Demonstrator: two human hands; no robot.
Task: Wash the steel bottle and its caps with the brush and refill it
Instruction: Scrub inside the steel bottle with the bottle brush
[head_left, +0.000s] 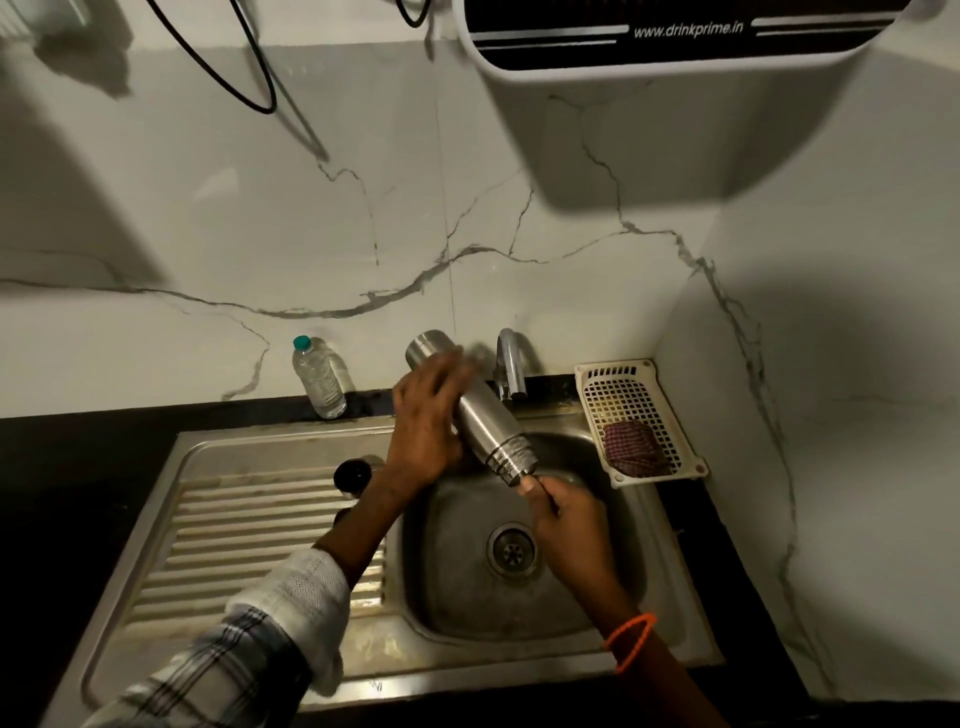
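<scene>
While the left hand (423, 415) wraps its grip round the steel bottle (475, 415), tilted mouth-down over the sink (613, 587) just in front of the tap (511, 366), the right hand (566, 525) pinches a thin brush handle (548, 493) at the bottle's mouth. One dark cap (353, 475) sits on the drainboard beside the left wrist.

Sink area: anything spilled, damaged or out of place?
Nothing stands out. The left hand holds the steel bottle tilted, mouth down over the sink, while the right hand works a thin handle at its mouth. A cap sits on the drainboard.
</scene>
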